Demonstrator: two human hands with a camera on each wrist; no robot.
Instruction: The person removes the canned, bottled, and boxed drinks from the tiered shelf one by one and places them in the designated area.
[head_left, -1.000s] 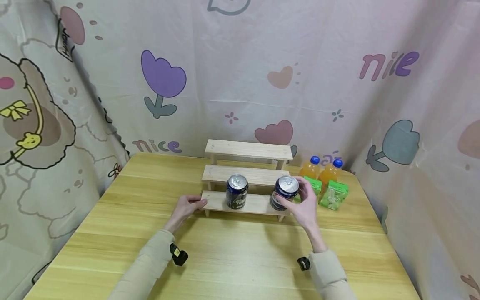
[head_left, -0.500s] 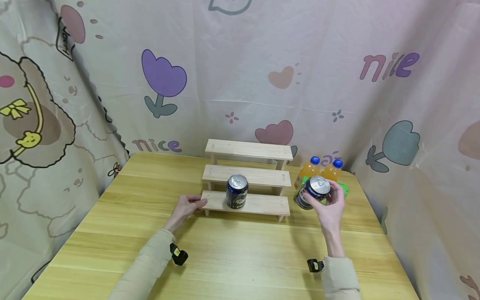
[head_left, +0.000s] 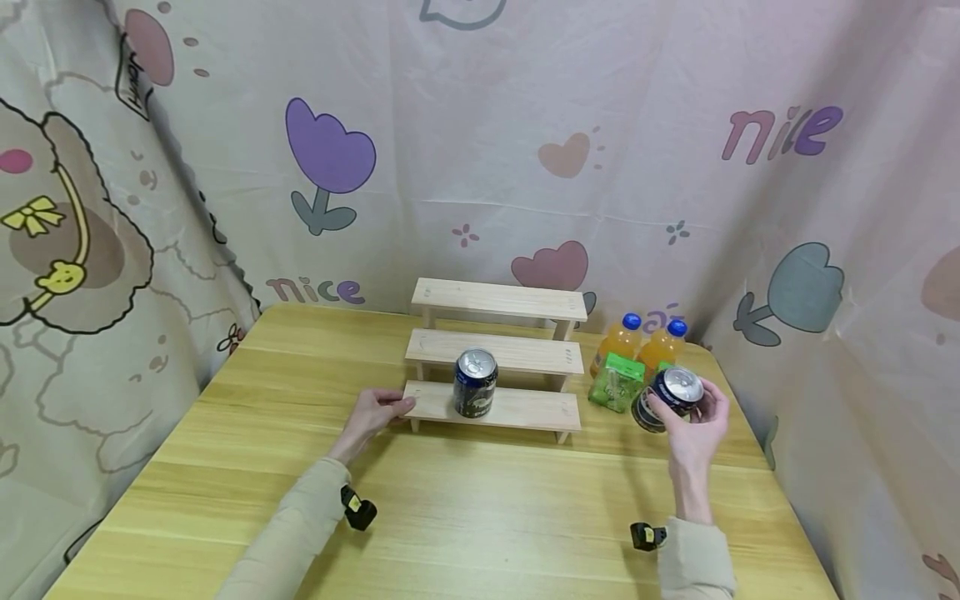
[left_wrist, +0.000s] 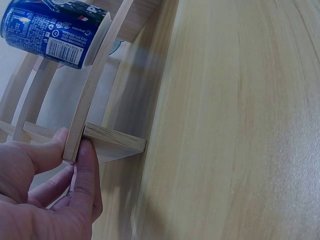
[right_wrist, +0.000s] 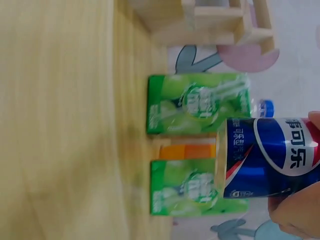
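My left hand (head_left: 369, 421) pinches the left end of the lowest step of a three-step wooden display stand (head_left: 525, 408); in the left wrist view, thumb and fingers (left_wrist: 82, 177) grip the board's edge. On that step stands a dark blue soda can (head_left: 475, 387), upright. To the right of the stand, my right hand (head_left: 699, 429) holds a second blue soda can (head_left: 660, 403), slightly tilted, in front of the green juice boxes. The right wrist view shows this can (right_wrist: 272, 157) overlapping both green boxes (right_wrist: 197, 102), its base above the table.
Two orange juice bottles (head_left: 622, 342) with blue caps stand at the back right of the table (head_left: 480, 517), behind the green juice boxes (head_left: 617, 383). A printed curtain (head_left: 450, 150) hangs behind and at both sides.
My right hand has lifted the second can off the lowest step and carried it right, past one juice box to in front of the other. My left hand stays on the stand.
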